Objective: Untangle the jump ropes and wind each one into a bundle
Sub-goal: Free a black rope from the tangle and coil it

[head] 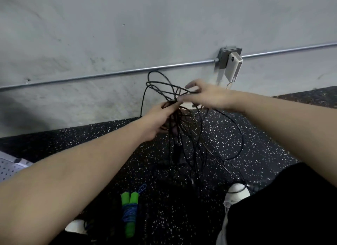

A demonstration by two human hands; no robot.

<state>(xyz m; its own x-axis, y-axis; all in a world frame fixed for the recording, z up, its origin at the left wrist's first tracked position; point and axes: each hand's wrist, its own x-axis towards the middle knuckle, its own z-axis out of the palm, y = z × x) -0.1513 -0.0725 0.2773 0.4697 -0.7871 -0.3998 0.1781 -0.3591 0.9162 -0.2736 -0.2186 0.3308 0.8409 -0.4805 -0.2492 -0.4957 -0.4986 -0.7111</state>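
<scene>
A tangle of thin black jump rope [193, 135] hangs in front of me, with loops rising against the wall and others trailing down to the floor. My left hand [158, 120] grips a bunch of its strands from below. Just to the right and slightly higher, my right hand [206, 96] pinches a strand near the knot, its other fingers spread. A dark handle [177, 153] dangles under my left hand. On the floor between my feet lies a blue jump rope [129, 211] with green handles, wound into a bundle.
The floor is black speckled rubber [264, 135]. A grey wall [109, 34] stands close ahead with a metal conduit [109, 74] and an outlet box holding a white charger [233, 65]. My white shoes [237, 191] are at the bottom. A perforated metal panel [7, 168] sits at the left edge.
</scene>
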